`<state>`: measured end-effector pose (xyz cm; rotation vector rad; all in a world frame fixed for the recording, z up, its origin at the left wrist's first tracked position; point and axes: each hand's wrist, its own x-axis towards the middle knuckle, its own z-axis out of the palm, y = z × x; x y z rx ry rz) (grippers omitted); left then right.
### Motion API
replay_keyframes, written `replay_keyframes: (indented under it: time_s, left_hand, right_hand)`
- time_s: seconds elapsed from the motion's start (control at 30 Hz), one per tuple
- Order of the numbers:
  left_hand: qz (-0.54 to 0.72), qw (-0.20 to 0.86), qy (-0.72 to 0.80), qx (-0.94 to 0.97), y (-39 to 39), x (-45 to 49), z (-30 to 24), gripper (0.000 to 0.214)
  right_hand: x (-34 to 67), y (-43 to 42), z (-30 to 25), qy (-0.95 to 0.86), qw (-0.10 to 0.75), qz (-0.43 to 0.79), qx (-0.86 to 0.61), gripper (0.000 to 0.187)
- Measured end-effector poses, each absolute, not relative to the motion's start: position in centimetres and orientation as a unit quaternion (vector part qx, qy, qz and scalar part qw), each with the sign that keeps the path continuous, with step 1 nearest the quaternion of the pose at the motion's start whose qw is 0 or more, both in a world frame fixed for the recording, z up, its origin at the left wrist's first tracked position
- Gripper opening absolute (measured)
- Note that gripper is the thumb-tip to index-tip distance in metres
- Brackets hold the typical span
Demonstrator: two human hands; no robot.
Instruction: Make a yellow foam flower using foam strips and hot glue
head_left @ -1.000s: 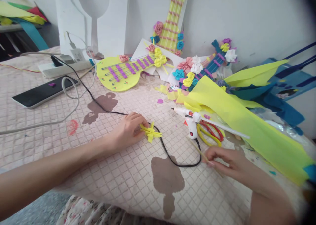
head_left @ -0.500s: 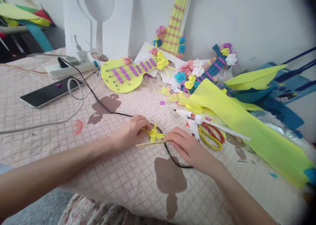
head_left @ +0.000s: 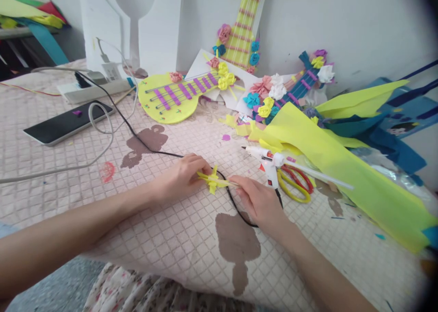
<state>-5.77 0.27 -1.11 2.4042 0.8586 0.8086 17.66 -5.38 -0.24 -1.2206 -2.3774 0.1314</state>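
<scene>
My left hand (head_left: 191,174) pinches one arm of a small yellow paper cross (head_left: 212,180), low over the quilted tablecloth (head_left: 178,230). From the right, my right hand (head_left: 256,198) grips the end of a thin pale wooden stick (head_left: 224,182), its fingers closed together. The stick lies across the middle of the yellow cross, along its long arm; whether it is stuck there I cannot tell. A black cable (head_left: 236,210) runs beneath the cross and my right hand. Just beyond that hand rests a white glue gun (head_left: 270,163) with a glue stick in its back.
Scissors (head_left: 292,184) with red and yellow handles lie by the glue gun. Yellow crepe paper (head_left: 328,166) spreads across the right. Behind stand a yellow paper guitar (head_left: 171,103) and a blue one (head_left: 303,87) with paper flowers. A power strip (head_left: 92,91) and phone (head_left: 68,122) are left.
The stick has moved up from in front of the yellow cross onto its middle, carried by my right hand. My left hand keeps its pinch. The whole view has shifted slightly.
</scene>
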Motion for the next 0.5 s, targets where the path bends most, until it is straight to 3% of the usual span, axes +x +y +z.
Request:
replay_keyframes:
  time_s: [0.2,0.5]
  left_hand:
    - [0.287,0.229,0.309,0.877,-0.1,-5.72,-0.83,0.014]
    - [0.278,0.225,0.297,0.885,-0.05,-5.89,-0.81,0.016]
  right_hand:
    - [17.65,-5.46,-0.5,-0.851,0.281,0.092,-0.434,0.019]
    - [17.2,-5.45,-0.85,-0.87,0.214,0.078,-0.437,0.022]
